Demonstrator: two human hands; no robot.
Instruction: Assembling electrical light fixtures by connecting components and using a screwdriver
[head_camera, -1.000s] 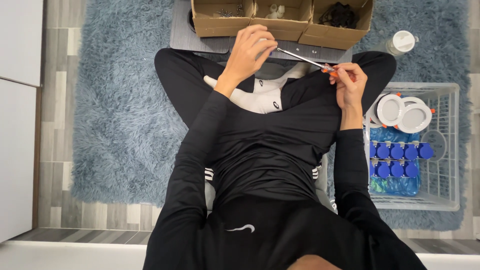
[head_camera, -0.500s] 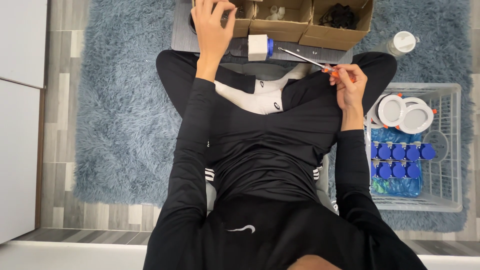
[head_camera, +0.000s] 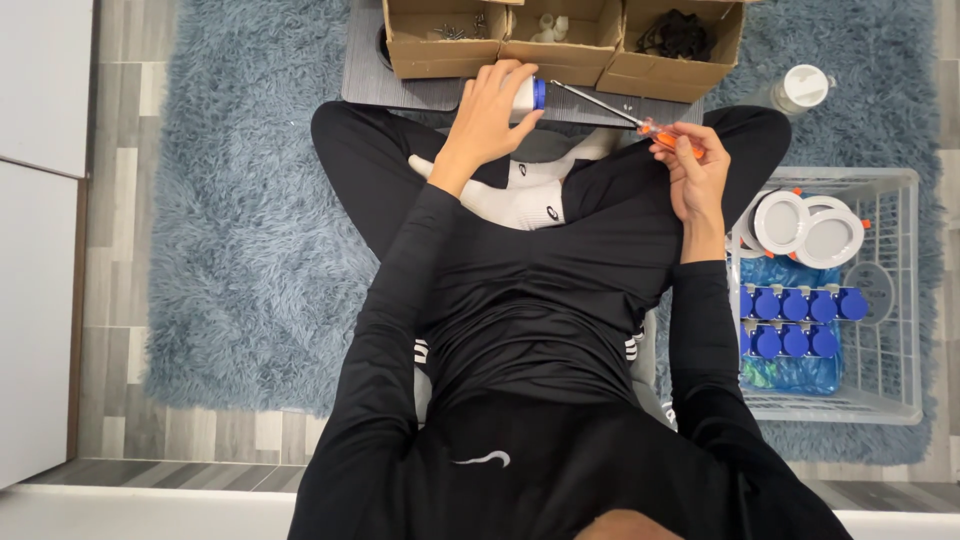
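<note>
While gripping a white-and-blue part (head_camera: 522, 95) in left hand (head_camera: 490, 115), right hand (head_camera: 692, 165) pinching screwdriver (head_camera: 625, 115); long tip free, could slip and jab fingers.

The person wears a tight, long-sleeved black top of smooth, slightly shiny fabric (head_camera: 540, 300) whose sleeves reach down to both wrists. Below it come black trousers (head_camera: 350, 160) with a small white curved mark near the waist and short white stripes showing at each hip. On the feet are white ribbed socks (head_camera: 525, 195) bearing a small dark emblem. The left hand (head_camera: 490, 115) and the right hand (head_camera: 695, 170) are bare, without gloves, rings or a watch.
</note>
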